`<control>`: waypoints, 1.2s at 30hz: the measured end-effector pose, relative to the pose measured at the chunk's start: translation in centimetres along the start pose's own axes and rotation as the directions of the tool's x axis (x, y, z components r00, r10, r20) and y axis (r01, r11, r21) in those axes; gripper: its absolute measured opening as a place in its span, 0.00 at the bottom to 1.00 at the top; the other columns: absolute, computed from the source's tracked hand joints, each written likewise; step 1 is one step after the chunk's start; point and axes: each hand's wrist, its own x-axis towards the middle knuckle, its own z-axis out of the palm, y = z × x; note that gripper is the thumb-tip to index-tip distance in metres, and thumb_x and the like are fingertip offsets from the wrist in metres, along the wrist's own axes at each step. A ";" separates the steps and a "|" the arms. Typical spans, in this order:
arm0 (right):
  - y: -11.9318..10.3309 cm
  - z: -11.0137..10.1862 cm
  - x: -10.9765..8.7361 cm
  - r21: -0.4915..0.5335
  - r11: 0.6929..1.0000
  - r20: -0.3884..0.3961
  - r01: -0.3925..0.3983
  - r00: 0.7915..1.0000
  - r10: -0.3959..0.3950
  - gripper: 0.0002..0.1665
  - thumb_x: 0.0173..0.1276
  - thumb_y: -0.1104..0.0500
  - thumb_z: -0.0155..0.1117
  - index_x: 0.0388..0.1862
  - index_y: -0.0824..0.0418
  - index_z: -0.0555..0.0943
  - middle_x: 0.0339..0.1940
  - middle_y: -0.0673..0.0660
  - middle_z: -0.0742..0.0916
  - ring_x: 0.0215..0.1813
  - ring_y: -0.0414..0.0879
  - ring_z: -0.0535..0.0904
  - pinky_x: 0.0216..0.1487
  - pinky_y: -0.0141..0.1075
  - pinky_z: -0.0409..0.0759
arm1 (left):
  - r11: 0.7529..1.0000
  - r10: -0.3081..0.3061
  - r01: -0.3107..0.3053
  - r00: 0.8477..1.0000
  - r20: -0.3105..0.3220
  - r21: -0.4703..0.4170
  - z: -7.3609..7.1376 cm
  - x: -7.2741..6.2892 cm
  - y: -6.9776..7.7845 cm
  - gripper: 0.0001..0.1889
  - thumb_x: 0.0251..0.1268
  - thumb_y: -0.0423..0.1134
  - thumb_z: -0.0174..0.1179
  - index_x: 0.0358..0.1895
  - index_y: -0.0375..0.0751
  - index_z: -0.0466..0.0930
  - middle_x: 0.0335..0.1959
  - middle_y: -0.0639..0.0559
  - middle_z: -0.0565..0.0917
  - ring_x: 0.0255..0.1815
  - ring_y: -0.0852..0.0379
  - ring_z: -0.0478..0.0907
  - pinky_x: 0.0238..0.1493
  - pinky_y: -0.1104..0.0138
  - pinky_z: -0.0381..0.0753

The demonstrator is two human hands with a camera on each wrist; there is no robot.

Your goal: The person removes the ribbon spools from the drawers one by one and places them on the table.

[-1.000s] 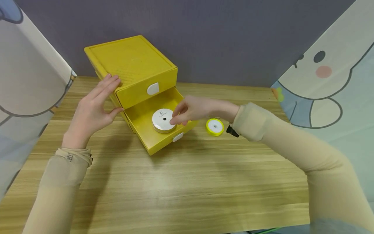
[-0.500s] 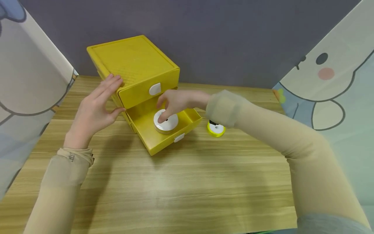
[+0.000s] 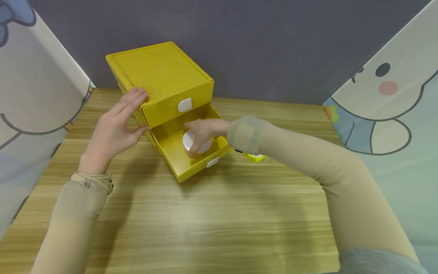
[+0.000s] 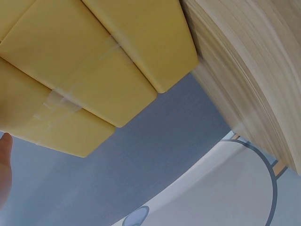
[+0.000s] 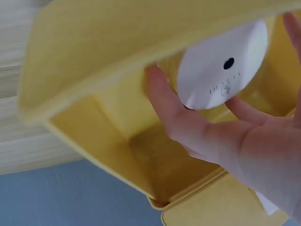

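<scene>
A yellow drawer cabinet (image 3: 161,70) stands on the table with its second drawer (image 3: 176,167) pulled out. Inside that drawer is a white ribbon spool (image 5: 207,61) with a dark centre hole and printed lettering. My right hand (image 3: 204,131) reaches in from the right, thumb and fingers curved around the spool's edge. My left hand (image 3: 111,131) rests against the cabinet's left front corner, fingers extended on the top edge and thumb at the front. In the left wrist view, the cabinet's yellow side (image 4: 80,61) fills the upper left, with one fingertip at the edge.
A smaller spool with a bright yellow rim (image 3: 256,157) lies on the wooden table (image 3: 212,220), partly hidden under the right sleeve. The closed top drawer has a white handle (image 3: 184,104). A grey wall (image 3: 267,49) stands behind the cabinet.
My right hand has moved left and down from the spool's right side to curve around it. Its sleeve now covers much of the yellow-rimmed spool. My left hand stays on the cabinet.
</scene>
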 end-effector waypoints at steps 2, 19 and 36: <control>-0.1 0.2 0.2 -0.019 1.000 0.002 -0.015 1.000 0.016 0.55 0.51 0.47 0.75 0.74 0.48 0.57 0.72 0.60 0.65 0.65 0.53 0.68 0.52 0.53 0.84 | 1.000 0.001 -0.001 1.000 -0.004 0.004 0.0 0.0 0.0 0.46 0.38 0.24 0.74 0.69 0.40 0.67 0.70 0.47 0.70 0.74 0.50 0.64 0.62 0.49 0.76; 0.4 0.6 0.3 -0.014 0.999 -0.094 0.051 0.994 -0.052 0.49 0.49 0.58 0.76 0.69 0.56 0.63 0.63 0.60 0.72 0.61 0.51 0.70 0.56 0.38 0.81 | 1.000 0.012 -0.012 1.000 -0.018 0.003 0.0 0.0 -0.1 0.45 0.37 0.22 0.74 0.68 0.40 0.68 0.69 0.46 0.71 0.73 0.51 0.65 0.55 0.48 0.79; 4.9 -4.4 -7.4 0.252 0.962 -0.314 0.103 0.949 -0.019 0.46 0.50 0.57 0.76 0.66 0.53 0.64 0.64 0.54 0.72 0.57 0.49 0.69 0.56 0.38 0.74 | 1.000 0.009 -0.009 1.000 -0.015 0.010 -0.2 -0.1 -0.4 0.45 0.36 0.23 0.74 0.67 0.38 0.68 0.69 0.46 0.71 0.73 0.51 0.64 0.49 0.48 0.80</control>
